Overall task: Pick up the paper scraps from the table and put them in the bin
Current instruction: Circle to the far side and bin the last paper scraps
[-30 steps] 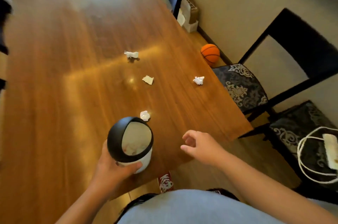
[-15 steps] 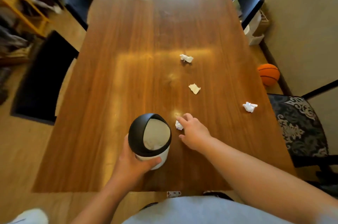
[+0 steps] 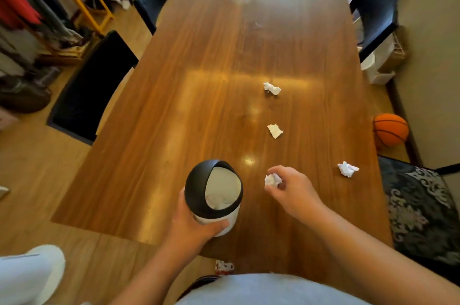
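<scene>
Head view: left hand (image 3: 196, 225) wrapped around white bin (image 3: 216, 215) with black ring lid (image 3: 196, 185), near front edge of wooden table (image 3: 199, 105); white paper visible inside. Right hand (image 3: 290, 190) just right of bin, fingertips pinched on crumpled scrap (image 3: 271, 179). Three loose scraps on table: far (image 3: 272, 88), middle (image 3: 275, 130), right (image 3: 347, 169). Orange basketball (image 3: 390, 130) on floor beside table.

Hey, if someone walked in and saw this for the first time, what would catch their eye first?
Probably the two hands at the near edge of the long wooden table: the left hand grips a small bin with a black domed lid, while the right hand pinches a crumpled paper scrap beside it. Next, three white scraps lie loose further along the table, and an orange basketball sits on the floor at right.
</scene>
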Motion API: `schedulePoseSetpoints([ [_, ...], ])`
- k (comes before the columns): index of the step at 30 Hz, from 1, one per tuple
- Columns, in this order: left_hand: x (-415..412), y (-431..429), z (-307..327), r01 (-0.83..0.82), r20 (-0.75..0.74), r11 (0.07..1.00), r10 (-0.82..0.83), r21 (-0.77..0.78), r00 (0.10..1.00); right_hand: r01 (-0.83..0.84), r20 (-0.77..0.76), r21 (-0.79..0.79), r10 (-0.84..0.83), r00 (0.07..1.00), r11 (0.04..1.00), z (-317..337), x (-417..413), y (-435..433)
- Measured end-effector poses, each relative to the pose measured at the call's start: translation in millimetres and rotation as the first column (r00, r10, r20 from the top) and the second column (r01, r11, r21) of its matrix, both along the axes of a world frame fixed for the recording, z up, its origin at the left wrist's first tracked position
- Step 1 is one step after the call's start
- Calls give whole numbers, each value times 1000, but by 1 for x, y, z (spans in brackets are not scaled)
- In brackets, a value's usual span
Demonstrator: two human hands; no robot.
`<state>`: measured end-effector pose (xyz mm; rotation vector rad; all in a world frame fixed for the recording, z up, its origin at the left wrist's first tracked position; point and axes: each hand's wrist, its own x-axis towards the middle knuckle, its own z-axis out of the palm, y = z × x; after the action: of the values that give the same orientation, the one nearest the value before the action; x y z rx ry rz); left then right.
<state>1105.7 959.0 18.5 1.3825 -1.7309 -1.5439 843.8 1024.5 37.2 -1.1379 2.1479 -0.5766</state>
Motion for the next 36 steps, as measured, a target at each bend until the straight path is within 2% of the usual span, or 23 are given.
schedulePoseSetpoints([
  [3, -18, 7, 1, 17, 4, 1000, -17, -1, 1000, 127, 80, -329, -107, 991, 936, 65, -19, 5],
  [5, -30, 10, 1, 35, 13, 999, -35, -14, 999, 181, 99, -571, -152, 983, 801, 108, -26, 10],
  [7, -43, 12, 0, 50, 11, 998, -49, -28, 999, 169, 70, -701, -169, 983, 693, 130, -25, 14],
  [8, -50, 14, -1, 59, 13, 998, -58, -37, 998, 140, 43, -714, -157, 987, 686, 132, -23, 14],
  [9, -57, 15, -1, 65, 12, 997, -65, -41, 998, 88, 3, -684, -118, 993, 724, 127, -21, 15],
  [11, -71, 17, -2, 71, -7, 997, -71, -27, 997, -103, -102, -458, 62, 993, 883, 109, -12, 14],
  [12, -77, 18, -1, 76, -13, 997, -76, -22, 997, -202, -158, -331, 157, 975, 922, 99, -10, 16],
  [13, -83, 18, -1, 84, -12, 996, -84, -30, 996, -251, -193, -275, 203, 960, 928, 88, -12, 18],
  [17, -99, 14, 1, 85, -12, 993, -86, -76, 996, -134, -133, -362, 91, 987, 923, 69, -41, 23],
  [19, -105, 8, 2, 73, -19, 994, -75, -86, 997, -76, -98, -352, 44, 994, 933, 60, -58, 20],
  [23, -111, -17, 2, 42, -43, 997, -45, -58, 998, 12, -14, -222, -15, 1000, 975, 36, -85, -4],
  [26, -113, -50, 1, 43, -59, 999, -45, -27, 997, 28, -7, -100, -29, 1000, 995, 16, -99, -35],
  [32, -124, -124, -6, 75, -75, 997, -76, -19, 994, 28, -172, 65, -16, 985, 997, -28, -111, -111],
  [36, -132, -156, -14, 106, -71, 994, -108, -25, 992, -61, -324, 190, 121, 938, 980, -58, -114, -141],
])
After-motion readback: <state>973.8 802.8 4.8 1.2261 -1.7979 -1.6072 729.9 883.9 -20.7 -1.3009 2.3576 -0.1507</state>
